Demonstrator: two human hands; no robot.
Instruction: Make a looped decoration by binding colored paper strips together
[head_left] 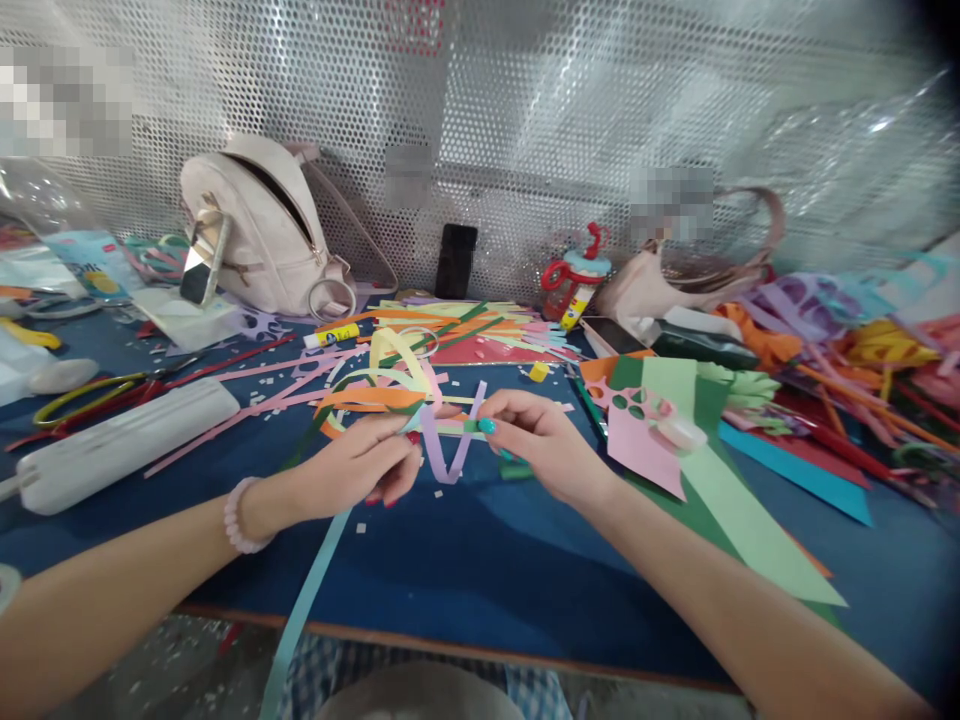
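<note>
Lavender V-bent paper strip [436, 449] hung where my left hand [358, 465] and right hand [559, 445] pinched closed on it, seemingly for support.

Both hands [358, 462] [546, 445] on paper strips [367, 398] — a purple strip [453, 474] in a V between them — above a blue table [465, 580]

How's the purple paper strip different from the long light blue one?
The purple strip is bent into a V, but the light blue strip hangs fairly straight. The purple strip is between the left hand and right hand; the light blue strip trails past the edge of the table. Both are narrow.
</note>
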